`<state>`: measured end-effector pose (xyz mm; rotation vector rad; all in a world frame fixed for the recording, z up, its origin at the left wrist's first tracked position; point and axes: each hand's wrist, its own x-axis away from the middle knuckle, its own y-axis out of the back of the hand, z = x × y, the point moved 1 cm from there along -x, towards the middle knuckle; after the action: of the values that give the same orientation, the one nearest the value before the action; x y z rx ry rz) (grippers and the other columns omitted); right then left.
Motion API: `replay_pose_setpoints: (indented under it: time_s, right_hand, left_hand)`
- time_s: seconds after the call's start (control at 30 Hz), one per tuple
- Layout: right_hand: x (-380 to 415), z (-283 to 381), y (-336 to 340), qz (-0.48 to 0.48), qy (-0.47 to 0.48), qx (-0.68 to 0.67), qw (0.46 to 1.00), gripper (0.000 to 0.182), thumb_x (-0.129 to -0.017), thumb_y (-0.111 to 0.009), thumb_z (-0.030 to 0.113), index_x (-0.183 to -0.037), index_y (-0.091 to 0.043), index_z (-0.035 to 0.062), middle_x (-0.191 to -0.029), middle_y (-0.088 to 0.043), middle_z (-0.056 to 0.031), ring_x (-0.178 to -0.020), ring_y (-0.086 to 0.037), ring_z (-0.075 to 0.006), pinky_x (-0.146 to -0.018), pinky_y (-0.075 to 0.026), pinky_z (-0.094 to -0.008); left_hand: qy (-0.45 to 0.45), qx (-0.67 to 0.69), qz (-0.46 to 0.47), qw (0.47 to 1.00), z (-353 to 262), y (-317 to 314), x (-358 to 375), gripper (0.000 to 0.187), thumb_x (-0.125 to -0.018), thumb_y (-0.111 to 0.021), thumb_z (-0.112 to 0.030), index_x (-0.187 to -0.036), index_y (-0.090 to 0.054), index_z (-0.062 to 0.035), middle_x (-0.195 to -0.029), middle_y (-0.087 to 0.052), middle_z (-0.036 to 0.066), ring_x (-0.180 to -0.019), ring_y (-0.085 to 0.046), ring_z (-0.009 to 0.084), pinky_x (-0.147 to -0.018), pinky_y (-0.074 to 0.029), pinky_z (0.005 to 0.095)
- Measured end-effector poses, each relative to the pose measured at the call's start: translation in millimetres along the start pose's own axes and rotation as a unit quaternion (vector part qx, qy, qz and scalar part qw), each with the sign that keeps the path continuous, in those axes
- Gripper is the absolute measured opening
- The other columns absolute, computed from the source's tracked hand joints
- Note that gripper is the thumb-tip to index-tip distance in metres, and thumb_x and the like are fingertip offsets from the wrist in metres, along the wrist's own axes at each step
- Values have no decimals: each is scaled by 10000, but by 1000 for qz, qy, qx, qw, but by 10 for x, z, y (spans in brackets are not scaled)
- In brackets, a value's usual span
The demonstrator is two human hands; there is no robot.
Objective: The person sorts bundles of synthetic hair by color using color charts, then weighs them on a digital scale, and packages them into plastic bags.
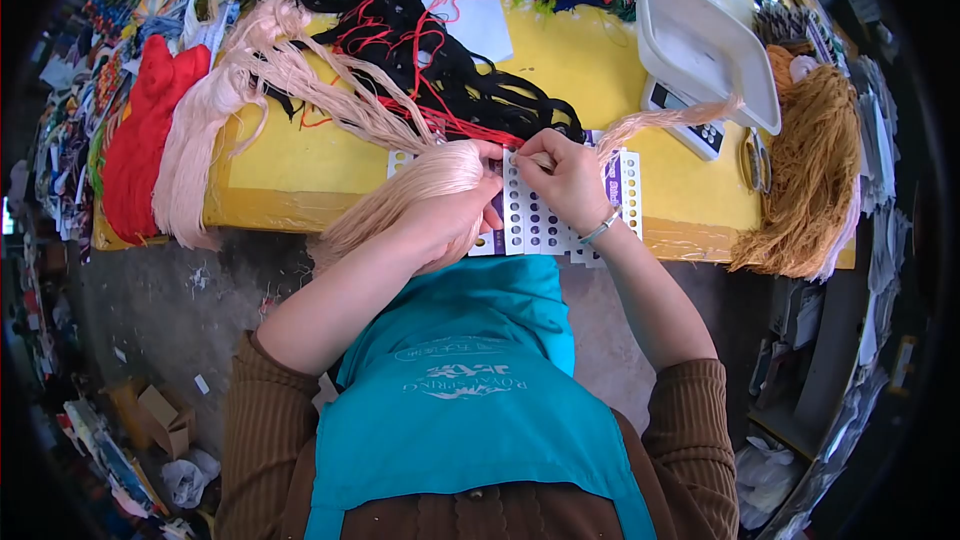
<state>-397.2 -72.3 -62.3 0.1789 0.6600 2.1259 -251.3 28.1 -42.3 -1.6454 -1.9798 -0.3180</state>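
A thick hank of pale peach thread (410,195) drapes over my left wrist and hand. My left hand (488,190) is closed around part of that thread, its fingertips at the left edge of a white punched card (540,215) with purple print and rows of holes. My right hand (568,180) pinches a thin strand of the peach thread just above the same card; the strand's tip is too small to make out. More peach thread (665,120) runs from behind my right hand toward the scale. Other punched cards (630,185) lie beneath, partly covered by my hands.
Black thread (420,50) with red strands lies behind my hands on the yellow table (590,50). At right are a scale with a white tray (700,50), scissors (755,162) and brown thread hanks (815,160). Red thread (150,140) hangs over the left edge.
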Motion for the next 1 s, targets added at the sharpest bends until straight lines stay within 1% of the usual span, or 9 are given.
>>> replay_pose_setpoints:
  time_s: [0.03, 0.27, 0.33, 0.4, 0.5, 0.63, 0.77, 0.87, 1.0]
  right_hand:
    - [0, 18, 5, 5, -7, -2, 1000, 114, -805, -681, 128, -847, -660, 24, -668, -646, -114, -585, -640, -237, -580, -511, -328]
    - [-8, 83, -3, 2, 10, -6, 1000, 104, -808, -679, 114, -849, -646, 25, -668, -641, -110, -593, -640, -242, -581, -508, -323]
    - [-11, 88, -19, 24, 3, -26, 999, 107, -824, -684, 88, -864, -641, -1, -625, -554, -23, -577, -496, -73, -563, -441, -250]
    - [-20, 94, -15, 43, -8, -39, 998, 105, -834, -679, 87, -868, -634, -2, -626, -544, -7, -583, -482, -64, -564, -436, -246]
    - [-36, 37, -15, 79, -24, -70, 994, 105, -854, -670, 85, -881, -620, -4, -632, -533, 21, -591, -459, -49, -561, -424, -235]
    - [-69, -6, -16, 127, -58, -91, 986, 115, -873, -665, 84, -905, -606, -9, -658, -557, 32, -596, -475, -31, -551, -418, -214]
    - [-93, 26, -53, 140, -61, -45, 987, 126, -865, -677, 93, -910, -614, -7, -698, -623, -4, -618, -557, -36, -547, -446, -215]
    - [-126, 37, -51, 162, -50, -6, 986, 138, -864, -681, 104, -917, -620, -8, -712, -640, -26, -625, -578, -52, -562, -463, -220]
    - [-145, 39, -58, 171, -59, 3, 984, 150, -861, -687, 108, -929, -625, -10, -721, -647, -40, -639, -598, -68, -576, -477, -228]
  left_hand:
    - [0, 0, 0, 1000, 7, 3, -18, 341, -976, -528, -108, -1303, -466, -34, -886, -590, 40, -614, -562, 90, -530, -457, 235]
    - [27, 47, -8, 999, 63, 29, -165, 277, -993, -494, -132, -1257, -475, -48, -850, -607, 53, -586, -558, 99, -506, -441, 232]
    - [46, 53, -4, 998, 90, 95, -228, 257, -996, -493, -150, -1230, -500, -45, -841, -604, 36, -608, -548, 86, -547, -444, 218]
    - [101, 41, 83, 991, 139, 184, -319, 179, -1003, -493, -182, -1114, -552, -55, -816, -605, 28, -615, -541, 80, -565, -444, 215]
    - [60, 31, 99, 993, 197, 215, -354, 146, -1001, -497, -188, -1020, -570, -63, -782, -603, 30, -609, -545, 88, -555, -449, 231]
    - [35, 10, 78, 996, 265, 218, -365, 155, -1002, -494, -185, -1033, -561, -48, -762, -601, 35, -589, -549, 101, -546, -459, 245]
    - [-23, -123, 46, 991, 151, 319, -289, 133, -987, -516, -147, -1042, -550, -31, -745, -595, 49, -555, -557, 123, -523, -480, 265]
    - [-17, -317, -54, 947, -29, 513, -107, 149, -965, -548, -120, -1089, -550, -36, -743, -590, 43, -545, -550, 109, -485, -474, 274]
    - [-21, -118, -17, 993, 74, 721, 2, 161, -973, -537, -133, -1101, -555, -37, -764, -593, 36, -573, -540, 97, -520, -477, 254]
